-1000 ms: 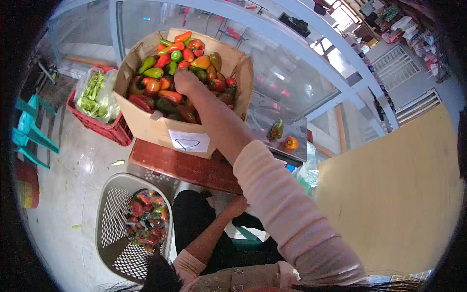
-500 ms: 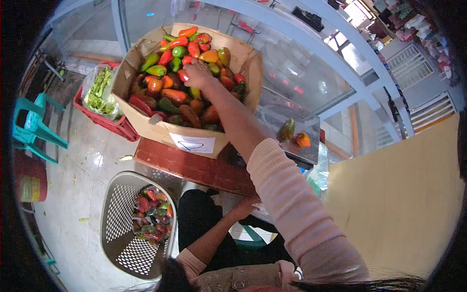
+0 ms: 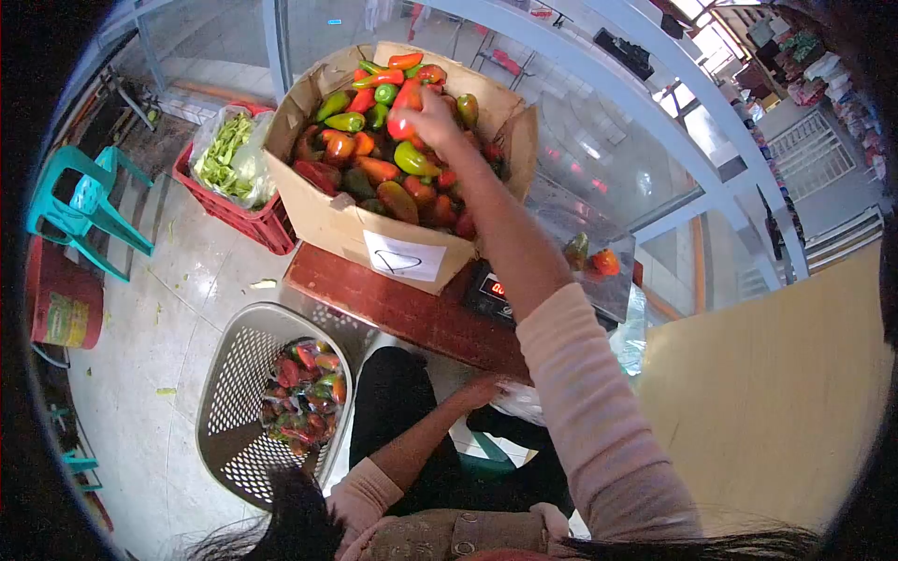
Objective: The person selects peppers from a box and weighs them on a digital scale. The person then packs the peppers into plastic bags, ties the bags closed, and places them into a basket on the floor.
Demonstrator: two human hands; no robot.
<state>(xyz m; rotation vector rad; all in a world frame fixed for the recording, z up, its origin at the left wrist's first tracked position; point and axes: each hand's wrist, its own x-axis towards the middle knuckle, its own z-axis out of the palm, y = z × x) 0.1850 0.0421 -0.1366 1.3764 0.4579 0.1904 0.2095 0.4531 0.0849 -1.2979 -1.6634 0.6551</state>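
In the head view, an open-topped brown cardboard box (image 3: 332, 220) stands on the dark-red wooden bench (image 3: 374, 304), with pale tiled floor (image 3: 140, 393) open left of the grey perforated plastic basket (image 3: 229, 374). Blurred and glossy, 1 large red pepper (image 3: 405, 105) is over the box's mixed red, green and orange peppers (image 3: 379, 170); the outstretched right hand (image 3: 430, 120) has its grip closed on it, while the low left hand (image 3: 482, 393) meets a clear plastic bag (image 3: 521, 403), its grip too hidden to tell.

Peppers (image 3: 378, 169) looked glossy, their box (image 3: 327, 220) matt cardboard.
The basket (image 3: 229, 383) at eight o'clock was plastic; the sleeve (image 3: 599, 402), ribbed cloth.
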